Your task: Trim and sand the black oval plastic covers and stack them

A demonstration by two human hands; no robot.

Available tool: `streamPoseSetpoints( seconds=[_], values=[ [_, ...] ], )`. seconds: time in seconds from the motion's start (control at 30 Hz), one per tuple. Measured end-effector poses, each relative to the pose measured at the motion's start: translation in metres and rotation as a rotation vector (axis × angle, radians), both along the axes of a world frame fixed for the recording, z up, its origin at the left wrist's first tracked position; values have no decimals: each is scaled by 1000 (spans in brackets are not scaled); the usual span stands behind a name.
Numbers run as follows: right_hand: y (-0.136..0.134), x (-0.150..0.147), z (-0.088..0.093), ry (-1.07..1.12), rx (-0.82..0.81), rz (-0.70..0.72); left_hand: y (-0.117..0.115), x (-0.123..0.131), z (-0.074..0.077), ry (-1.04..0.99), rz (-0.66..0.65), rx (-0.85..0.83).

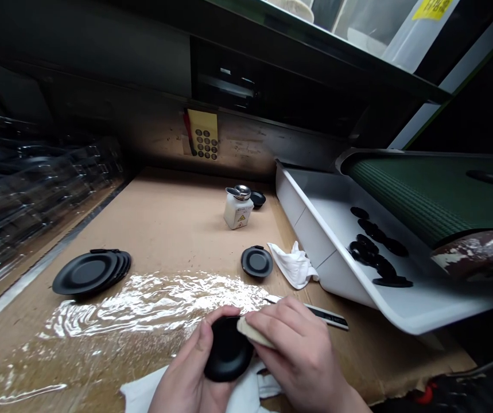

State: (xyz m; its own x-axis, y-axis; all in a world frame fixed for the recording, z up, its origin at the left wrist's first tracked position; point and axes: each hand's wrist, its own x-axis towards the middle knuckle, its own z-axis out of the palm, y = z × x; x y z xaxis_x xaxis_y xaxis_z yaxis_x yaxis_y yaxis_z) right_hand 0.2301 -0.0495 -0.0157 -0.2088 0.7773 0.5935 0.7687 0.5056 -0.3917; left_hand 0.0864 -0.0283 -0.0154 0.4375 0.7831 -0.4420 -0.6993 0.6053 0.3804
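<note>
A small black round plastic disc (229, 349) with a raised rim is gripped at its left edge by my left hand (190, 367). My right hand (300, 350) pinches a folded cream-coloured pad (255, 332) and presses it against the disc's upper right edge. Below both hands lies a white cloth (143, 390), partly covered by them. Just beyond the right hand, a utility knife (327, 316) rests on the cardboard, its near part hidden by the fingers. One similar black disc (257, 262) lies face up ahead, beside a crumpled white cloth (294, 265).
Stacked black discs (89, 272) stand at left. A white dispenser bottle (237, 209) with a metal top stands mid-table. The white tray (315, 229) at right holds several black parts under a green conveyor belt (422, 189). Clear plastic trays (35, 183) pile up far left.
</note>
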Motion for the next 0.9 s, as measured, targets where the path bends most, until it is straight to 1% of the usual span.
streamPoseSetpoints(
  seconds=[0.1, 0.27, 0.43, 0.6, 0.73, 0.8, 0.9],
  values=[
    [2, 0, 4, 10, -15, -5, -1, -1, -1, 13, -2, -5],
    [-1, 1, 5, 6, 5, -15, -1, -2, -3, -5, -13, 37],
    [2, -1, 6, -14, -14, -43, -1, -1, 0, 26, -11, 11],
    [-4, -1, 4, -17, 67, -36, -2, 0, 1, 17, -16, 45],
    [1, 0, 7, -33, 20, -29, -2, 0, -1, 47, -14, 20],
    [2, 0, 5, -25, 25, -31, -1, -1, -2, 50, -12, 4],
    [-6, -2, -7, -34, 66, -7, -1, -3, -4, 7, -16, 9]
  ],
)
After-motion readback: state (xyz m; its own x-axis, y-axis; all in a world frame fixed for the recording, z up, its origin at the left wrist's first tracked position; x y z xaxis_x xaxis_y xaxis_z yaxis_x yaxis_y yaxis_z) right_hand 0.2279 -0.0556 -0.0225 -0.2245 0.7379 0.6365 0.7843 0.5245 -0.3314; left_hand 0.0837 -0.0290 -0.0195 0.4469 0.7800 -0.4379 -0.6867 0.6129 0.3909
